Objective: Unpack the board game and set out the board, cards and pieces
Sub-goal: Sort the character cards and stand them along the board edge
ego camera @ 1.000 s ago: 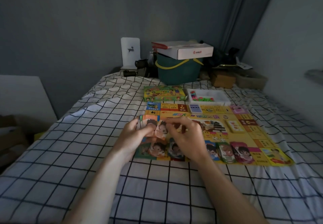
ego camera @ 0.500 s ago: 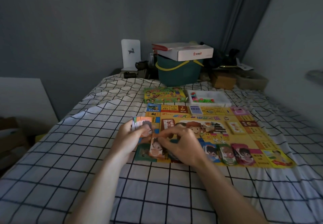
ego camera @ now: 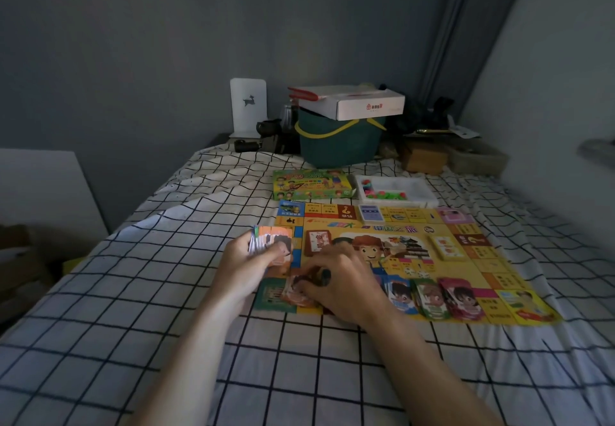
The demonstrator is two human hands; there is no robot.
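One head cam only, looking fwd & down along bed, hands near, game board mid-frame, wall behind.

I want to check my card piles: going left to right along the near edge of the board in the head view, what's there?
Orange pile under the right hand → blue pile → green pile → pink pile. The left hand holds the remaining cards farther back.

The right hand is covering the near-left part of the board and most of an orange card beneath its fingertips. Both forearms are running off the bottom edge, and the board's print is blurring beyond reading.
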